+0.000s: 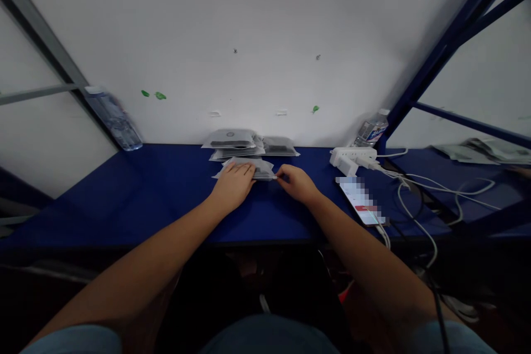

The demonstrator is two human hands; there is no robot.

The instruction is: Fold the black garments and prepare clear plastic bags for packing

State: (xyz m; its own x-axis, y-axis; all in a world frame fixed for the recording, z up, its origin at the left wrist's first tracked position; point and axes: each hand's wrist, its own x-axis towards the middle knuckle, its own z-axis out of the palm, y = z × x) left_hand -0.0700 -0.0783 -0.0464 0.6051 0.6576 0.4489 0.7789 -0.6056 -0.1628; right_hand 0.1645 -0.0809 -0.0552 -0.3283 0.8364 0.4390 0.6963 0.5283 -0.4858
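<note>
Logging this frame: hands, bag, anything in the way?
Left hand spread on frosted bag. Right hand pinching at its right corner. More bags close behind; phone and power strip off right, not between hands and bag.

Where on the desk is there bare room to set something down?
Widest: the blue desktop between the far-left bottle and the left hand. A smaller patch lies between the right hand and the power strip. Crowded: behind the hands, with stacked zip bags, and at right, with phone and white cables.
</note>
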